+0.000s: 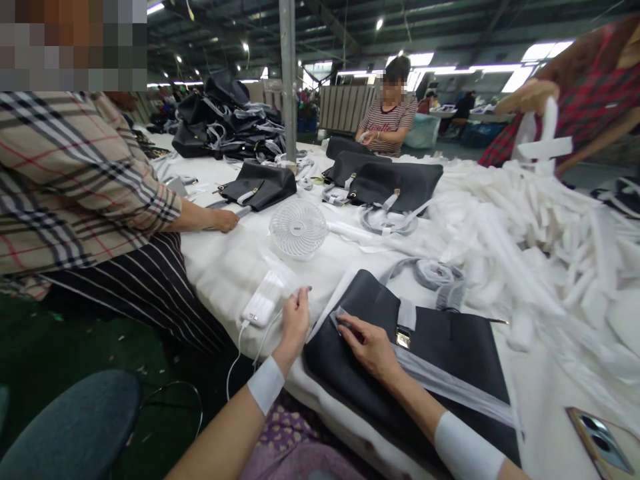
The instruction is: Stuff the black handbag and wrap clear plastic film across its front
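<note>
A black handbag [450, 360] with a metal clasp lies flat on the white table [235, 267] in front of me, wrapped partly in clear film. My right hand [367, 343] rests on its top left corner, fingers curled and pinching the film edge there. My left hand [296, 320] is just left of the bag, fingers pinched on a thin strip of clear film near a white power bank [263, 308].
A small white fan [299, 229] stands mid-table. More black bags [395, 185] lie beyond it, and a heap of white foam strips [540, 233] fills the right side. A person in a plaid shirt [75, 180] leans in at left; others work at the back and right. A phone [600, 443] lies near right.
</note>
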{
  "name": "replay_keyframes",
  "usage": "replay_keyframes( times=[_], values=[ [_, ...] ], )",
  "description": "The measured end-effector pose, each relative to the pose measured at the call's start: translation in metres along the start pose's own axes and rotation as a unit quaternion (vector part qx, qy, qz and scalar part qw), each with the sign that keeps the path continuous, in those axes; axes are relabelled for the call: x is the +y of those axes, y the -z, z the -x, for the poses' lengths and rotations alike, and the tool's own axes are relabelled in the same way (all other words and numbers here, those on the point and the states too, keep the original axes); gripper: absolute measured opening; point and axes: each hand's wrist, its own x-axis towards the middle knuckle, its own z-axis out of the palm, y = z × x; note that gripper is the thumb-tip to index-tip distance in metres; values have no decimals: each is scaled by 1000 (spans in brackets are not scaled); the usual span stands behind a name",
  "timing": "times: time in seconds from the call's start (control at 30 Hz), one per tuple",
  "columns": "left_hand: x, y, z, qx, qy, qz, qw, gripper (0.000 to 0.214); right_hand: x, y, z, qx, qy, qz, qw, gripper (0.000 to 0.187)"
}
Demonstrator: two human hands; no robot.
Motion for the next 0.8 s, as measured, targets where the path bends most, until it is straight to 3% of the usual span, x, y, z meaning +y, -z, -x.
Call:
replay_keyframes(
  times=[0.2,0.37,0.47,0.6,0.8],
  values=[
    [9,-14,-8,-122,75,112,983,42,-3,2,1,-20,-24,12,999,41],
    [16,-26,3,-148,72,159,974,46,-1,1,0,-39,-19,13,999,44],
    [19,-31,10,-155,20,113,981,45,0,1,0,-46,-16,10,999,44],
    [28,-36,20,-171,-94,5,981,49,-1,2,0,-59,-23,12,998,46],
    [36,-40,39,-261,-220,-124,932,48,-1,3,-1,-58,-19,28,998,34]
  ],
)
